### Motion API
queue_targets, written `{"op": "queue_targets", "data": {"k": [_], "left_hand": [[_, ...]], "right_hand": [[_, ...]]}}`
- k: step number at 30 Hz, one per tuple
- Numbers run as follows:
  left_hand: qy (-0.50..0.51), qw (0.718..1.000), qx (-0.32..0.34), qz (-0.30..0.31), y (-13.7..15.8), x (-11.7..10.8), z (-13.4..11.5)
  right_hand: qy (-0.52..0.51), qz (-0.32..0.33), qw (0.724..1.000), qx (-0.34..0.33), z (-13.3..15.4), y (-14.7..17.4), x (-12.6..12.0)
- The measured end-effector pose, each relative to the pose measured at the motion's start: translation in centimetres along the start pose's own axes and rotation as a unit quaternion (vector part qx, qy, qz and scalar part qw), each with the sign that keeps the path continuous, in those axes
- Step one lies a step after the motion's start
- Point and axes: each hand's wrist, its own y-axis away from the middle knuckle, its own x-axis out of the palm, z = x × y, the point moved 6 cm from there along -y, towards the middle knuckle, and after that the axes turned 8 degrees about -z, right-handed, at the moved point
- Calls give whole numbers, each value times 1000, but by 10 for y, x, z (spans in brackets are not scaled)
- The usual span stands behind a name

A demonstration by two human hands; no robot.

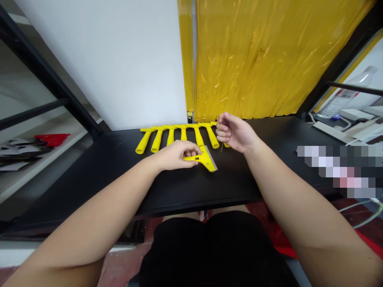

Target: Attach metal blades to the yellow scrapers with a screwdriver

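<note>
A yellow scraper (206, 161) with a metal blade along its right end is gripped by its handle in my left hand (176, 154), just over the black table. Closed fingers of my right hand (235, 131) hold a thin-shafted tool (222, 148), whose narrow tip points down to the right of the scraper. Most of that tool is hidden by the fingers. Behind both hands, several more yellow scrapers (158, 139) lie in a row, handles toward me. My right hand partly covers the row's right end.
The black table (179, 191) backs onto a white panel (119, 59) and yellow plastic sheeting (254, 59). On the left, a shelf (36, 169) holds a red item (52, 139) and flat pieces. A clear bottle (344, 95) stands at right beyond a black frame post.
</note>
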Motion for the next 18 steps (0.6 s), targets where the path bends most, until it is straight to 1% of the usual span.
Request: {"op": "queue_targets", "data": {"k": [3,8,12,15,18], "left_hand": [[-32,999,15,34,-1,4,0],[-26,998,12,58,-1,8,4],[1,998,7,65,-1,8,11],[8,998,6,63,-2,8,13],[8,998,6,60,-3,9,14]], "right_hand": [[-35,34,999,21,-4,8,14],[-32,119,988,92,-26,18,39],[-26,147,982,114,-35,21,44],[-18,153,981,120,-37,22,43],[-11,173,977,122,-38,24,45]]}}
